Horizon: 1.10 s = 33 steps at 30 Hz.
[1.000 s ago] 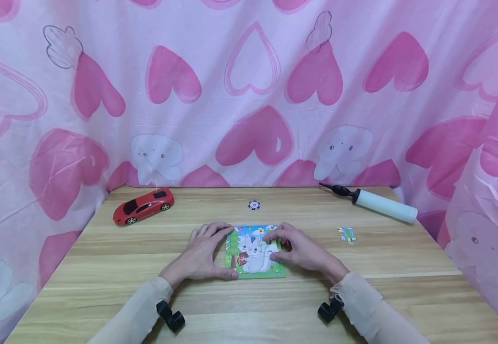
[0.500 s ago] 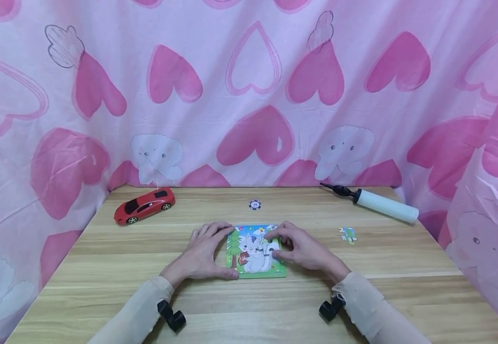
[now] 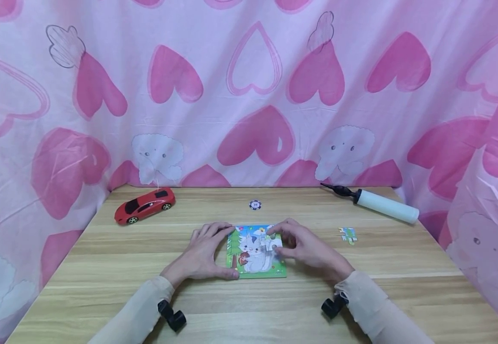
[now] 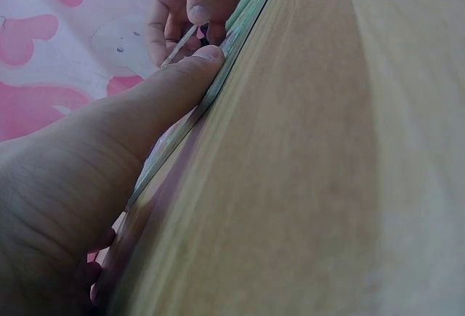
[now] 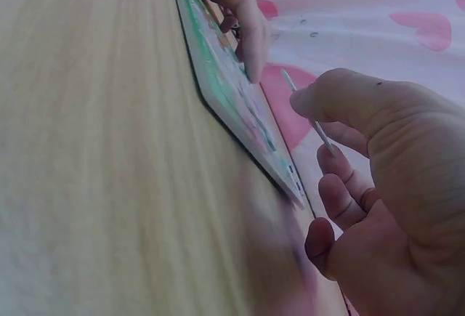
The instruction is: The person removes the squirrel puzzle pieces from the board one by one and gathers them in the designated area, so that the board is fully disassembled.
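A small cat-picture puzzle board (image 3: 253,258) lies flat on the wooden table (image 3: 102,267), near its middle. My left hand (image 3: 201,253) rests against the board's left edge, thumb at the near corner and fingertips at the far corner. In the left wrist view the thumb (image 4: 174,83) lies straight along the board's rim (image 4: 225,54). My right hand (image 3: 306,248) pinches a thin puzzle piece (image 3: 272,243) over the board's right side. The right wrist view shows that piece (image 5: 309,112) held edge-on between thumb and finger, a little clear of the board (image 5: 232,91).
A red toy car (image 3: 143,206) sits at the back left. A poker chip (image 3: 255,205) lies behind the board. A white hand pump (image 3: 379,204) lies at the back right. A loose puzzle piece (image 3: 347,234) lies right of my hands. A pink heart curtain surrounds the table.
My right hand has drawn slightly right and up, with the piece now tilted off the board's right side. The left hand and board have stayed put.
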Motion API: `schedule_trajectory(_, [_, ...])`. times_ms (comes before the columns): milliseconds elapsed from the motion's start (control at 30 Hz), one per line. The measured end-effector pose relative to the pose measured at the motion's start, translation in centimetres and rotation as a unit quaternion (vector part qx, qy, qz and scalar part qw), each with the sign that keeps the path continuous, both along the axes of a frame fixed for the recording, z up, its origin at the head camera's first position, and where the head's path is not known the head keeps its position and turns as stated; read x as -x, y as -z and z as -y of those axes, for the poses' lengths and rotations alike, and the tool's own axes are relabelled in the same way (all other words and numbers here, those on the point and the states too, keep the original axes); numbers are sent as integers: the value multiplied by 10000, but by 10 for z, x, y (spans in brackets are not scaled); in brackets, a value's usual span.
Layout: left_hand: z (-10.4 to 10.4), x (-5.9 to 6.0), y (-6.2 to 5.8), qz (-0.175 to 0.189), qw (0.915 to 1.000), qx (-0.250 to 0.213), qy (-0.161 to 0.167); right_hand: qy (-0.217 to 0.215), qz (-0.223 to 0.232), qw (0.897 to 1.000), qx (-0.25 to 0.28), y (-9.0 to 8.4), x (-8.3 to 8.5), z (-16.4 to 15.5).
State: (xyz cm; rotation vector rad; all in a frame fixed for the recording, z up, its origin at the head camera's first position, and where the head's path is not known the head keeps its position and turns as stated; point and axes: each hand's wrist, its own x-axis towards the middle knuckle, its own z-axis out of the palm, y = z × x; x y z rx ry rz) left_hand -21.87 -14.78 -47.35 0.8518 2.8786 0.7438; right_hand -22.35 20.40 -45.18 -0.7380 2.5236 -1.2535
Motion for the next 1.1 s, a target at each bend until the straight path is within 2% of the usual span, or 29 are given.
schedule_trajectory(267, [1, 0, 0, -2, 10000, -32, -17, 394, 208, 9990, 66, -14, 1, -8])
schedule_trajectory(433, [1, 1, 1, -15, 10000, -26, -16, 453, -369, 9982, -135, -26, 0, -19])
schedule_trajectory(667, [0, 1, 2, 18, 10000, 0, -11, 468, -893, 9948, -128, -39, 1, -40])
schedule_trajectory(933, [0, 1, 1, 16, 10000, -4, 3, 514, -1673, 9845, -115, -53, -2, -73])
schedule_trajectory(1100, [1, 1, 1, 10, 10000, -25, -3, 560, -1984, 9785, -66, -58, -7, -92])
